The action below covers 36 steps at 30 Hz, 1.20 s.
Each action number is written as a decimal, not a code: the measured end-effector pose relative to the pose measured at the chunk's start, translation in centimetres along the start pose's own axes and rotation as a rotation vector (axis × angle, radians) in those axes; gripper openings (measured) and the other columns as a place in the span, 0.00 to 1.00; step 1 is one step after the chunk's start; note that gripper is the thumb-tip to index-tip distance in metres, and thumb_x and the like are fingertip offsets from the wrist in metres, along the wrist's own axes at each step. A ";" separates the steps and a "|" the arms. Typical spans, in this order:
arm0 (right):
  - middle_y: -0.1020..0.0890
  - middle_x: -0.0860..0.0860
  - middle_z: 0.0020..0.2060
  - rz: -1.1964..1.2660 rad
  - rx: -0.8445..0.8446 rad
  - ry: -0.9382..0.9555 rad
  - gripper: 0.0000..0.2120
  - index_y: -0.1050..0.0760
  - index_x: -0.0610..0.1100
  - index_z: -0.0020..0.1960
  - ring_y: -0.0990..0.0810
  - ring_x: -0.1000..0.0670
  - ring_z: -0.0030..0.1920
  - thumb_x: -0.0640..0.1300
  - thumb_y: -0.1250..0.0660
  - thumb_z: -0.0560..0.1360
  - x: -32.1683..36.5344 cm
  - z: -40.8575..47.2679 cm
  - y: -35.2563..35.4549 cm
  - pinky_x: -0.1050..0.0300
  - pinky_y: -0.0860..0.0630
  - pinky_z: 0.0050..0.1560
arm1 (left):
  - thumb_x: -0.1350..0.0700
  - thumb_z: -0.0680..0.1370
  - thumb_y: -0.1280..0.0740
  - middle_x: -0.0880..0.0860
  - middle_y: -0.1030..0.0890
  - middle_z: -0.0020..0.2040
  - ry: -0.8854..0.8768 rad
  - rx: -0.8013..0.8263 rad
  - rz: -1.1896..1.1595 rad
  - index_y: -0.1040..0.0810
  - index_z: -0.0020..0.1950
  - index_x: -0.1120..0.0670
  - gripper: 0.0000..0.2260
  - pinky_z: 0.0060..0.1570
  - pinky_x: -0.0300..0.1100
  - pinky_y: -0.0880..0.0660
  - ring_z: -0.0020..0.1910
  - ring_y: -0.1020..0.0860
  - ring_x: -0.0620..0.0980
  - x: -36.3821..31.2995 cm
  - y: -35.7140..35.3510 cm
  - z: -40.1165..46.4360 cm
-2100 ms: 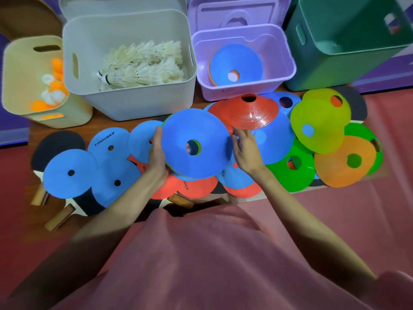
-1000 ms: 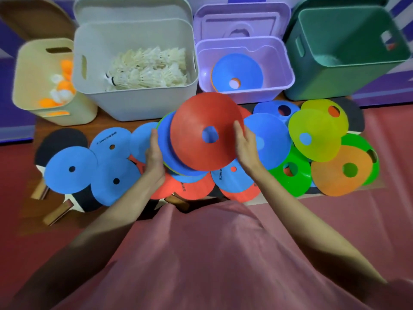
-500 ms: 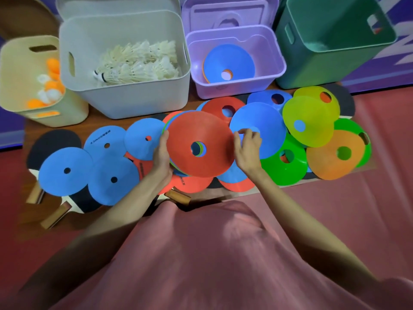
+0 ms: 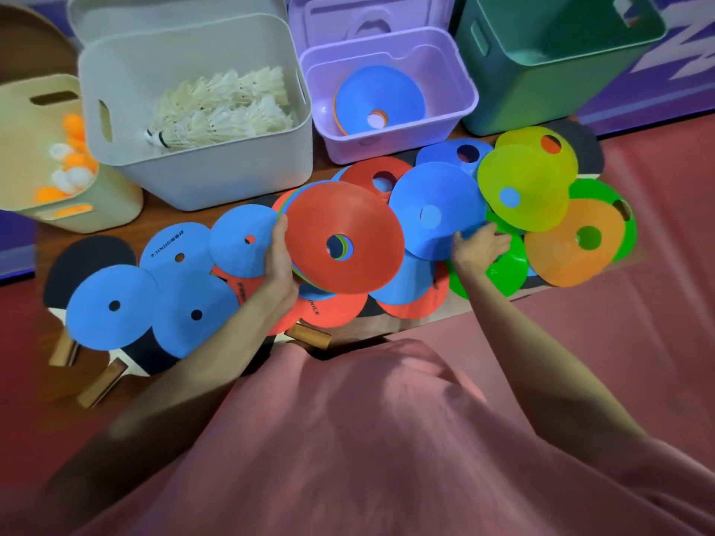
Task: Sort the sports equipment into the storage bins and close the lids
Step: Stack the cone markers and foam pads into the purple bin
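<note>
My left hand (image 4: 279,261) grips the left edge of a stack of disc cones (image 4: 344,241) with a red one on top, held over the pile. My right hand (image 4: 478,247) has its fingers on the lower right edge of a blue disc cone (image 4: 437,210) lying on the pile. More cones lie to the right: yellow-green (image 4: 526,187), orange (image 4: 572,241) and green (image 4: 499,268). The purple bin (image 4: 390,106) behind holds a blue cone (image 4: 379,96) on a few others.
A white bin (image 4: 193,110) holds shuttlecocks (image 4: 224,106). A cream bin (image 4: 42,148) at the left holds orange and white balls. A green bin (image 4: 557,56) stands at the back right. Blue flat discs (image 4: 112,303) and paddles (image 4: 89,261) lie at the left.
My right hand put a red cone onto the stack that my left hand holds, then let go and moved right to the blue cone's edge. The stack stayed with my left hand.
</note>
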State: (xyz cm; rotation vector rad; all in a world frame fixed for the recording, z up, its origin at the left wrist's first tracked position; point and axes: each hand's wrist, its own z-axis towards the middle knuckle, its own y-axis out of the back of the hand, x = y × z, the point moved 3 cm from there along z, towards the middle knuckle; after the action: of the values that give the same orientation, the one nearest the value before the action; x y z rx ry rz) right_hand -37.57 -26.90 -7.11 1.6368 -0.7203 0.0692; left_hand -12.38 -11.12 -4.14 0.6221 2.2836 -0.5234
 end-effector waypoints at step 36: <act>0.22 0.44 0.53 0.485 0.220 0.646 0.16 0.29 0.34 0.61 0.26 0.50 0.50 0.43 0.41 0.78 12.7 1.2 3.2 0.59 0.33 0.50 | 0.45 0.82 0.45 0.52 0.19 0.60 -0.214 0.244 -0.099 0.23 0.63 0.52 0.18 0.56 0.46 0.23 0.59 0.21 0.50 -7.4 -10.3 2.6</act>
State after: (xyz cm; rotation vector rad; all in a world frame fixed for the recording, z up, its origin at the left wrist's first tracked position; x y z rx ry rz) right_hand -29.34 -33.25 0.99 1.4804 -0.5954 1.0078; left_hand -12.18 -22.87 1.33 0.5424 2.0721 -0.8837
